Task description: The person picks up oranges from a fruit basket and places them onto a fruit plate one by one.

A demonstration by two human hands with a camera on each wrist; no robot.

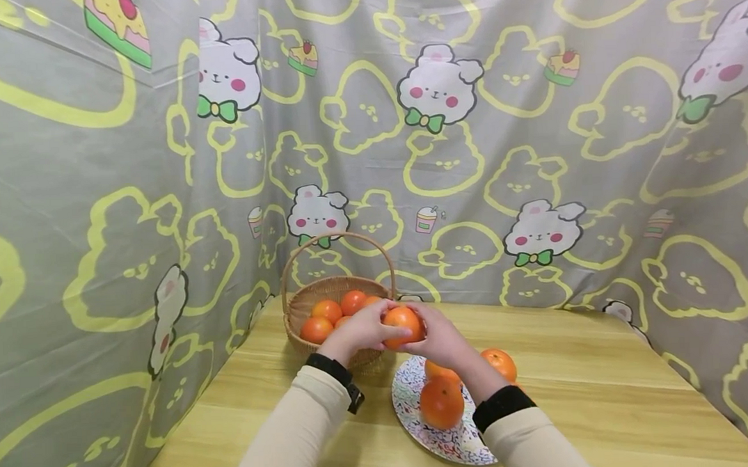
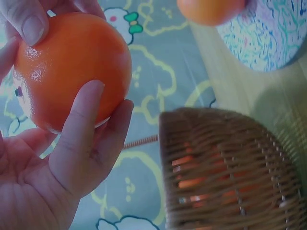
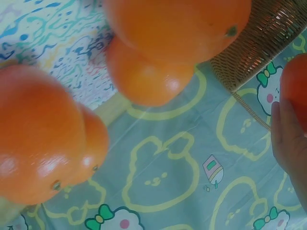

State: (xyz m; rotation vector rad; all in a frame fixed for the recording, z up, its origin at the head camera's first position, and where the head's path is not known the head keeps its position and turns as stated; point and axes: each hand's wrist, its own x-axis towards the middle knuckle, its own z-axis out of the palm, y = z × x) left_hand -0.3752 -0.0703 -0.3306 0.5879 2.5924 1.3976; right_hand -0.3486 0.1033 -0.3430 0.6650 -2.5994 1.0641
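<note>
Sleeves (image 1: 297,425) nearest the cam, 1 per side, each ending at a dark band (image 1: 503,405) on the wrist, forearms angled in to meet over the table (image 1: 231,414). L hand (image 1: 364,329) & R hand (image 1: 440,334) both grip the same orange (image 1: 401,323), fingers curled round it from opp. sides; it's up in the air, not resting on anything.

Key relation: basket (image 1: 314,292) lies just L of the held orange & a bit farther from the person, so L hand is the nearer 1 & overlaps its R side in the head view. Handle (image 1: 343,233) spans approx. L to R, w/ its R foot just behind the hands. Plate (image 1: 413,416) is lower & closer to the person, w/ R forearm crossing above it.

Held orange is roundish, so no real long axis. R wrist view shows 4 plate oranges (image 3: 38,139); at least 4 basket oranges (image 1: 316,329) show, but L hand blocks part, so can't tell the exact no.
</note>
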